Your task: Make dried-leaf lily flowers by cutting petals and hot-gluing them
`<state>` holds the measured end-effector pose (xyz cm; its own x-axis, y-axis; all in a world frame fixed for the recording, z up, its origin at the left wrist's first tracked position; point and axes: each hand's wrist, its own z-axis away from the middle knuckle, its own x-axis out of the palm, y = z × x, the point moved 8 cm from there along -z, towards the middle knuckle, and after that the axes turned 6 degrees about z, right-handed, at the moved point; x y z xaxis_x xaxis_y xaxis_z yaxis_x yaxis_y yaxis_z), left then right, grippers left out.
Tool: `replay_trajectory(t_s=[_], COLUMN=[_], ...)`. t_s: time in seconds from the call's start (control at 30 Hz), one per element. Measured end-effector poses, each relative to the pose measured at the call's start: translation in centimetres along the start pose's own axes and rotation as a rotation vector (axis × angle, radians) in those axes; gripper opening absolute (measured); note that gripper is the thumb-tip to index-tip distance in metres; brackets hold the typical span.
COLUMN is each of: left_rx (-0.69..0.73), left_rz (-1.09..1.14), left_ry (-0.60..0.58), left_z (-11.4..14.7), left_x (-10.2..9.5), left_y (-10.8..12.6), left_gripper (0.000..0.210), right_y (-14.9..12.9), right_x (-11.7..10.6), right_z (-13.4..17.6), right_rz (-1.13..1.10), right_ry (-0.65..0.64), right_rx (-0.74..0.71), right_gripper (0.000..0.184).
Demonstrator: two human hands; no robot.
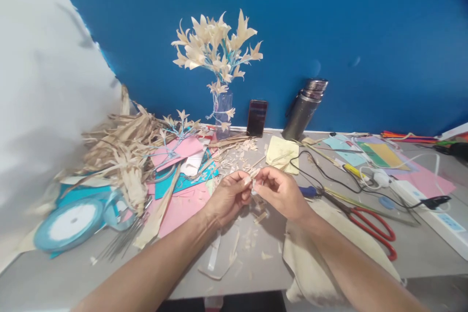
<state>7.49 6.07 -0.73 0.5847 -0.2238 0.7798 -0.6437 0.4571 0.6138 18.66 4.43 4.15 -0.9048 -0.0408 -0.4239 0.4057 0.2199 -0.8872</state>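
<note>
In front of you, a deep blue wall [347, 24] fills most of the view, smooth and plain, with a couple of faint paler spots to the right of centre. On your left it meets a white wall [32, 58] along a slanting line; a soft grey shadow [78, 22] falls on that white surface. Your grey table [256, 278] stands against the blue wall, and below its near edge you see darkness.
</note>
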Motion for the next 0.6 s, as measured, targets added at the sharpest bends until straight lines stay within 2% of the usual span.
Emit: replay_trajectory(t_s=[0.23, 0.6], left_rx=[0.02, -0.039], left_rz=[-0.032, -0.065], left_ry=[0.032, -0.057], left_z=[0.08, 0.16], left_x=[-0.19, 0.5], left_y=[-0.1, 0.01], left_gripper=[0.026, 0.031], right_y=[0.19, -0.23], right_x=[0.07, -0.24], right_z=[-0.11, 0.21], right_rz=[0.033, 0.031], right_ry=[0.052, 0.069], right_rx=[-0.004, -0.037], right_gripper=[0.016, 0.018])
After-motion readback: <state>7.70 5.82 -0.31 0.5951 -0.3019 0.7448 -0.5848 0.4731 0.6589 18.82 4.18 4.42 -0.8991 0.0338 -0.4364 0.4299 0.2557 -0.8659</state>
